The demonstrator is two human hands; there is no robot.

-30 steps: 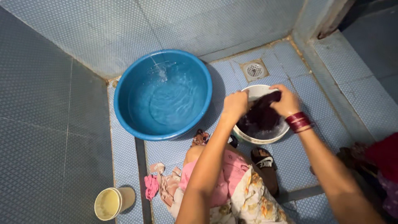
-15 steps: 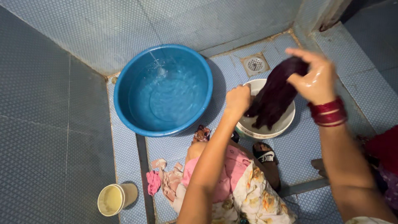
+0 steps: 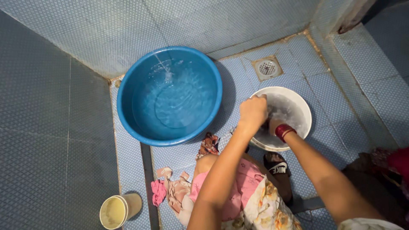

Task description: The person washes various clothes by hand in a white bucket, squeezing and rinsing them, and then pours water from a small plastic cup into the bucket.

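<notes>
Both hands are down in the white basin (image 3: 298,102) at the right centre of the frame, on the blue tiled floor (image 3: 332,115). The left hand (image 3: 253,111) is curled into a loose fist at the basin's near-left rim, knuckles up — whatever it grips is hidden under it, so I cannot tell what it holds. The right hand (image 3: 272,124) is sunk to the wrist in the foamy water just beside the left one; only the wrist with its red bangles (image 3: 284,131) shows, and its fingers cannot be seen. A sliver of dark cloth (image 3: 266,124) shows between the two hands, mostly under water.

To the left, touching distance from the basin, stands a large blue tub (image 3: 128,106) of clear water, with a thin stream falling into its upper part. A square floor drain (image 3: 267,67) lies above the basin. A black sandal (image 3: 279,167) sits just below the basin, and the person's pink and floral clothing (image 3: 251,196) fills the lower centre. A cream mug (image 3: 116,209) lies at the lower left, with a pink rag (image 3: 157,191) near it.
</notes>
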